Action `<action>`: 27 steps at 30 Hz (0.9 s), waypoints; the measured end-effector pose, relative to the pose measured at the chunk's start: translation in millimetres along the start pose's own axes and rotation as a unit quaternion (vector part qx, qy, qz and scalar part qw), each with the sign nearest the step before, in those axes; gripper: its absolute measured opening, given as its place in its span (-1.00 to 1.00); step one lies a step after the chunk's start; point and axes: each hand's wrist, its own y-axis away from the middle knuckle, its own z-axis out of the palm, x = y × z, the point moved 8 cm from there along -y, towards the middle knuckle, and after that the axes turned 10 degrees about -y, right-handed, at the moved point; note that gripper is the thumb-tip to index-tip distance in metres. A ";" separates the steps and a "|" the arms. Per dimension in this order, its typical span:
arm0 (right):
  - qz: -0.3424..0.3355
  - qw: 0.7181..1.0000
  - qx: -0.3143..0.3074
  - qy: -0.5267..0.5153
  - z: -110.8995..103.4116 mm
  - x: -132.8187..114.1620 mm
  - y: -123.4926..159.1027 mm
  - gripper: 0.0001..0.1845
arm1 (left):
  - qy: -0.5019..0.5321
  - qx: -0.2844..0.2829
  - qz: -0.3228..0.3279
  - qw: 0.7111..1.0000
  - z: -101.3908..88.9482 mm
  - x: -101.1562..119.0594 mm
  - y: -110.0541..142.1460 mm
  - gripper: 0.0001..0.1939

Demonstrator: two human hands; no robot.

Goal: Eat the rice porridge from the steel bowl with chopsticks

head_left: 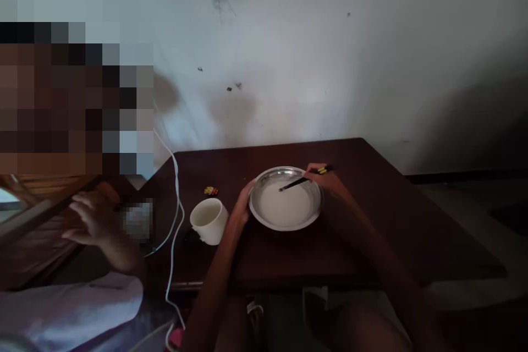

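A shiny metal bowl (256,214) stands on the dark wooden table, and a smooth, pale white liquid or batter (284,206) fills much of it. My left hand (244,202) grips the bowl's left side, its fingers partly hidden by the rim and wall. Over the far right rim, my right hand (322,176) is closed around black chopsticks (295,182) with gold bands near the upper end. Their tips slant down to the left and touch the pale mixture. Just left of my left forearm stands a white mug (211,225).
A small colourful figure (210,191) lies behind the mug. White cables (172,253) run over the table's left side. Another person's raised hand (93,220) and pale sleeve (78,308) are at the left. A stained wall (289,55) rises behind the table (396,231).
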 end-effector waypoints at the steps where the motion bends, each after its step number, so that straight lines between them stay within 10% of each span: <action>1: 0.002 1.000 0.017 -0.003 -9.6 4.2 -3.3 -0.73 | 0.027 -0.021 -0.040 0.999 3.8 -4.2 -2.2 -0.76; 5: 0.009 1.000 0.014 -0.013 -39.5 12.4 0.4 -0.70 | 0.060 -0.031 -0.113 0.991 11.1 -13.6 -6.2 -0.89; 10: -0.022 0.996 -0.086 0.012 -18.0 2.9 16.0 -0.71 | 0.112 -0.005 -0.114 0.987 9.4 -19.2 -10.2 -0.92; 15: -0.132 0.986 -0.038 0.096 1.2 -7.8 16.2 -0.75 | 0.131 0.009 -0.125 0.983 8.6 -21.9 -8.6 -0.91; 20: -0.083 0.994 0.055 0.046 -44.0 2.9 15.5 -0.62 | 0.134 0.006 -0.127 0.983 10.0 -22.8 -6.7 -0.91; 27: -0.053 0.993 -0.107 0.019 -7.7 -0.5 22.8 -0.57 | 0.137 0.003 -0.129 0.982 10.4 -24.6 -8.6 -0.90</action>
